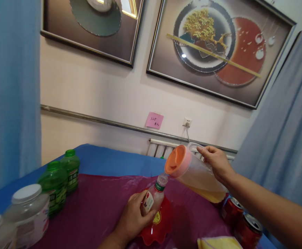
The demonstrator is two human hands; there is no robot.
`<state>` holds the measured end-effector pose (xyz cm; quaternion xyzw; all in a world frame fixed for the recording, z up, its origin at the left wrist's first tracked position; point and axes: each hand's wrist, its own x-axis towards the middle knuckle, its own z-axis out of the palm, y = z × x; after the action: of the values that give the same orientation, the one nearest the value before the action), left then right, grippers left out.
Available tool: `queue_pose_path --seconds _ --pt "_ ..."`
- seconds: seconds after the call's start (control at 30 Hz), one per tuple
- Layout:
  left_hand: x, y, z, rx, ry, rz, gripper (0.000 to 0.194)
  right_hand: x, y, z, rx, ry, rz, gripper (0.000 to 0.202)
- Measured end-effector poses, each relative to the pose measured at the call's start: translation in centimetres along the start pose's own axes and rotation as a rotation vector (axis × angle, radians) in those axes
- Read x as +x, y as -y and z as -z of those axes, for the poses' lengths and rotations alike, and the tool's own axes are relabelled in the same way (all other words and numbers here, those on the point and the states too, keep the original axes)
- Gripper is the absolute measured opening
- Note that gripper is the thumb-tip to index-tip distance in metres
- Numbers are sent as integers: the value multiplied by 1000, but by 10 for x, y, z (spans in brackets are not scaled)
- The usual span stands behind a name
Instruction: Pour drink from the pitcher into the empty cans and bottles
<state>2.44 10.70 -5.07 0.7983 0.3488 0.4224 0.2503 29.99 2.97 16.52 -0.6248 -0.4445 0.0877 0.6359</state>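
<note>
My left hand (134,216) is closed around a small clear bottle (159,193) with a green band at its neck, held over a red scalloped dish (163,226). In my right hand (217,162) is the handle of a clear pitcher (197,176) with an orange lid. Tilted to the left, the pitcher holds yellowish liquid and its spout meets the bottle's open mouth. Whether liquid is flowing between them is hard to make out.
Green bottles (73,169) and white-lidded jars (27,211) line the left side. At the right stand red cans (248,231) beside a folded yellow cloth (218,242). A purple sheet (96,204) covers the blue table (101,160); blue curtains (283,145) hang at the sides.
</note>
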Motion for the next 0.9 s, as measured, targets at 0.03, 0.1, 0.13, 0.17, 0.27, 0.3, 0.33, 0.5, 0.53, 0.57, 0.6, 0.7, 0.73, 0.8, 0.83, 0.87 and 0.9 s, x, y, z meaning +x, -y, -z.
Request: queue_pose_path --seconds 0.03,0.1,0.13,0.17,0.27,0.3,0.33,0.5,0.53,0.57,0.6,0.7,0.73,0.8,0.83,0.87,0.9 --pt "0 0 0 -4 -4 3 40 0 0 0 0 -1 1 57" --pt "0 0 0 -7 -11 2 41 1 0 0 3 -6 5 58" --pt "0 1 0 -4 -13 -2 40 1 -1 0 4 -9 6 57" --pt "0 1 0 0 -15 -9 39 1 -1 0 7 -9 6 57" --pt "-1 2 0 15 -18 -24 38 1 -2 0 11 -5 1 57" --pt "-1 2 0 19 -18 -26 40 1 -2 1 12 -2 -2 57" --pt "-1 2 0 22 -16 -25 41 0 -2 1 12 0 -5 56" --pt "-2 3 0 26 -1 -6 43 0 -1 1 13 7 -8 56" --pt "-2 2 0 25 -2 -5 44 0 -1 0 14 8 -6 56" --pt "-1 2 1 25 -3 -5 44 0 -1 0 15 8 -6 56" --pt "-1 2 1 26 -3 -6 43 0 -1 0 15 8 -6 56" --pt "-1 0 2 31 -2 -12 37 0 0 0 15 9 -8 56" --pt "-1 -1 2 31 -4 -16 36 0 0 0 16 10 -9 56" --pt "-1 -2 2 29 -7 -20 35 -1 0 0 16 12 -9 56" --pt "0 -2 2 30 -6 -20 35 -1 0 0 16 12 -9 56" --pt "0 -2 2 32 -4 -18 34 -1 0 0 16 11 -9 56" --pt "0 -3 2 36 0 -16 33 0 0 0 15 10 -9 56"
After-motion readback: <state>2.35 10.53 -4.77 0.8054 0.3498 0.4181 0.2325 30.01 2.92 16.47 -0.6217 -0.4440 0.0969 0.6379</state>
